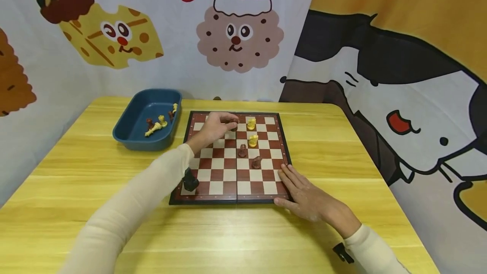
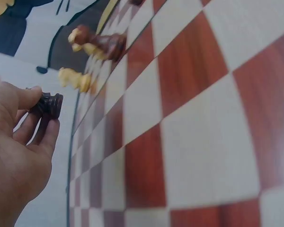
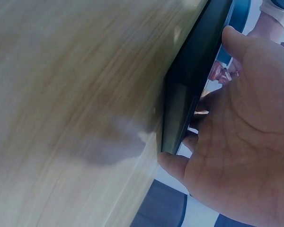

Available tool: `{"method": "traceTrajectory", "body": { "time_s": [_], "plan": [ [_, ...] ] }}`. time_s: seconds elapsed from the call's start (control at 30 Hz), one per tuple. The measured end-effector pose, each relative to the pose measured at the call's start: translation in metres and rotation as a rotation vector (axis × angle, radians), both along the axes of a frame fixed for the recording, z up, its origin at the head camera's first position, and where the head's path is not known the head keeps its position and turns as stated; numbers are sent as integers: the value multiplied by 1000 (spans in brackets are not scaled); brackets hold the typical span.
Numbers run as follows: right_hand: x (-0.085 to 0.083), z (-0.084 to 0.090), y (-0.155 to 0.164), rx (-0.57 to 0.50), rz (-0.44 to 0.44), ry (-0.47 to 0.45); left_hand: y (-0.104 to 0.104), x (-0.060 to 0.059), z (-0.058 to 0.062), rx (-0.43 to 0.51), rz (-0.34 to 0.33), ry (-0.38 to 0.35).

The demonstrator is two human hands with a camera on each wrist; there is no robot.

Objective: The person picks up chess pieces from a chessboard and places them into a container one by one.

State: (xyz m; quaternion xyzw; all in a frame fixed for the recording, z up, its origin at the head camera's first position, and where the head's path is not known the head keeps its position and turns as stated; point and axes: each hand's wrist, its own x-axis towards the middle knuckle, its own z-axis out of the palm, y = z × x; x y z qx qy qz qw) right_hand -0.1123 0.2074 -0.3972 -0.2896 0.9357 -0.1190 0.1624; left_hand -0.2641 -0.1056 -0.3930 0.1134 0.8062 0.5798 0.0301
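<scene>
Dark brown, ridged chess piece (image 2: 48, 105)

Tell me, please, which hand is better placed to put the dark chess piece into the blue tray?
Left, probably. The left hand already pinches the dark piece and is nearer the blue tray; the right hand lies flat on the board's near right corner.

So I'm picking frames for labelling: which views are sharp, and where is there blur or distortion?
Head view: evenly lit and sharp, with wide-angle bending at the edges; the chessboard reads clearly. Left wrist view: the left hand and its dark piece are fairly clear, the far pieces soft. Right wrist view: the table is smeared and the right hand is too close.
</scene>
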Motion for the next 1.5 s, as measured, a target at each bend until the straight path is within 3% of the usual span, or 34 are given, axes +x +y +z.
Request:
{"method": "traceTrajectory", "body": {
  "time_s": [0.2, 0.47, 0.77, 1.1, 1.3, 1.5],
  "plan": [
    [1, -6, 3, 46, -19, -38, -24, 0, 13, 24, 49, -58],
    [-1, -9, 6, 51, -35, -33, -68, -4, 35, -22, 91, 39],
    [-6, -9, 5, 49, -19, 4, -125, 0, 44, -75, 187, 31],
    [-1, -4, 1, -7, 1, 10, -164, 10, 35, -204, 265, 9],
    [0, -2, 1, -6, 2, 24, -168, 11, 31, -224, 273, -4],
    [-2, -6, 2, 5, -5, 35, -168, 12, 29, -250, 321, -4]
  ]
}}
